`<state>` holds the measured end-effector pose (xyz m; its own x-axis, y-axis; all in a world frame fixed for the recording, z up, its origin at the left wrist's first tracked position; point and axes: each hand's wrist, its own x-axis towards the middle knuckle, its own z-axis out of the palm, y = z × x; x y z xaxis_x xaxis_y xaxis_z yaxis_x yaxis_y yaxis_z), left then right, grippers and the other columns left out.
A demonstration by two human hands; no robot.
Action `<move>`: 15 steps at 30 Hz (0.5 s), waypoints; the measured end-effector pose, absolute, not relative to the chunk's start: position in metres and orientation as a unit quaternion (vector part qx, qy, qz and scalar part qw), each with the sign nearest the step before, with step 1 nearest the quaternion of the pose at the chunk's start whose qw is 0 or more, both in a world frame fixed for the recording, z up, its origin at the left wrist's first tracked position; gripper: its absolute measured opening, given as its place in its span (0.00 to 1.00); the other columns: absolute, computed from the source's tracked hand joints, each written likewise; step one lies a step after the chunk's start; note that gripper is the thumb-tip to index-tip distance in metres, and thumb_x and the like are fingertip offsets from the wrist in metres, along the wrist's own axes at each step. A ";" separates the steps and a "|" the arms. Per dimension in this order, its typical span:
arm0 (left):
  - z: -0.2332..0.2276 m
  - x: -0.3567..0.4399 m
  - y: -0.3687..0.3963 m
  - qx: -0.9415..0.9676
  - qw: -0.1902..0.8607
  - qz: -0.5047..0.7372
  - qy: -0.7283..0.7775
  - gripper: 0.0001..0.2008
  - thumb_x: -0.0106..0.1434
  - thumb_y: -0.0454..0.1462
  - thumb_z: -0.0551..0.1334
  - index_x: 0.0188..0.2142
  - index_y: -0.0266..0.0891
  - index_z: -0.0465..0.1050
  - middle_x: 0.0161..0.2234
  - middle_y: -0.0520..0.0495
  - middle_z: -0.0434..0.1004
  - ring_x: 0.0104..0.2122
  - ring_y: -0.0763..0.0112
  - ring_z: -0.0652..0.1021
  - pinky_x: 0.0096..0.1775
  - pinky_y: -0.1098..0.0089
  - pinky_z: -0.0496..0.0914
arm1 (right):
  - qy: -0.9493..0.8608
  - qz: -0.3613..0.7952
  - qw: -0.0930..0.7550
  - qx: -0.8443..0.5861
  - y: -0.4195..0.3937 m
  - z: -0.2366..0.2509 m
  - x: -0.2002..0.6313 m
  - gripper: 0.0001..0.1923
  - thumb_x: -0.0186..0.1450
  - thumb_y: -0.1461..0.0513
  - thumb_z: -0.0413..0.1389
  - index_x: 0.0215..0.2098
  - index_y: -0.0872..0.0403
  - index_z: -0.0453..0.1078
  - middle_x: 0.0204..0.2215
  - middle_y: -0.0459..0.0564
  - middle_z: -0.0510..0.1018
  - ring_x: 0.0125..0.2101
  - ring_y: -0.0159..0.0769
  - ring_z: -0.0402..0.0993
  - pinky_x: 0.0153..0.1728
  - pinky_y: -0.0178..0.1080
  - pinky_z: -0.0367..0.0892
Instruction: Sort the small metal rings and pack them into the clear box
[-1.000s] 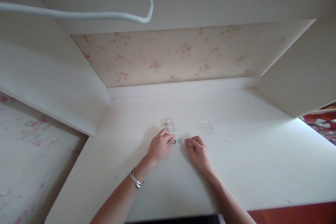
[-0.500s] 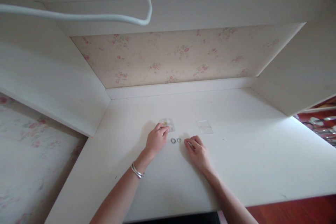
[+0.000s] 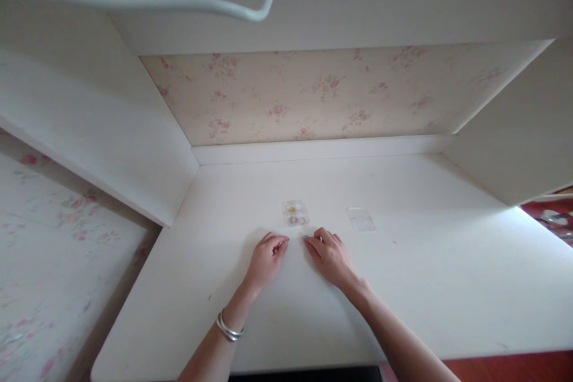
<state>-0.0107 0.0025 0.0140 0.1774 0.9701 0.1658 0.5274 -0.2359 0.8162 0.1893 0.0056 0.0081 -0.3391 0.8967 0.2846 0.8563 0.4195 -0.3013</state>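
My right hand (image 3: pixel 330 255) has its thumb and forefinger pinched on a small greyish ring (image 3: pixel 305 239) at the tabletop; the ring is mostly hidden by the fingertips. Just left of it, my left hand (image 3: pixel 267 258) is closed in a pinch, and whatever its fingertips hold, if anything, is too small to make out. Beyond both hands lies a small clear plastic box (image 3: pixel 295 213) with compartments. Little yellowish and pinkish ring-like pieces lie inside it. To the right, a clear lid-like plastic piece (image 3: pixel 362 219) rests flat, apart from the hands.
The white tabletop (image 3: pixel 425 286) runs between white side panels, with a low ledge and a floral-papered wall (image 3: pixel 322 95) behind. A pale bent cable (image 3: pixel 179 5) hangs across the top left. Metal items (image 3: pixel 557 218) show at the far right.
My left hand has left the clear box and come nearer to me. My right hand has moved left to where two rings lay, one now pinched. The view has shifted slightly.
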 end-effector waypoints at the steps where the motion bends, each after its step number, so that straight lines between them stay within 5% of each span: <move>1: 0.014 -0.011 0.003 0.700 0.313 0.357 0.533 0.14 0.66 0.41 0.52 0.37 0.40 0.75 0.32 0.48 0.73 0.31 0.73 0.73 0.34 0.74 0.68 | -0.817 0.049 0.208 -0.535 0.006 0.008 0.189 0.13 0.68 0.61 0.47 0.40 0.48 0.73 0.34 0.49 0.72 0.31 0.34 0.67 0.36 0.37 0.59; 15: 0.007 -0.012 0.000 0.704 0.337 0.351 0.517 0.13 0.66 0.40 0.52 0.39 0.40 0.75 0.33 0.48 0.72 0.32 0.73 0.73 0.35 0.74 0.68 | -0.767 0.063 0.315 -0.556 0.030 0.018 0.184 0.14 0.68 0.58 0.47 0.39 0.52 0.74 0.34 0.50 0.70 0.32 0.32 0.68 0.37 0.35 0.63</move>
<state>-0.0119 -0.0001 0.0074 0.2183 0.9650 0.1453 0.4919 -0.2374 0.8376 0.1837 0.0299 0.0178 -0.1833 0.8922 0.4128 0.8136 0.3733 -0.4458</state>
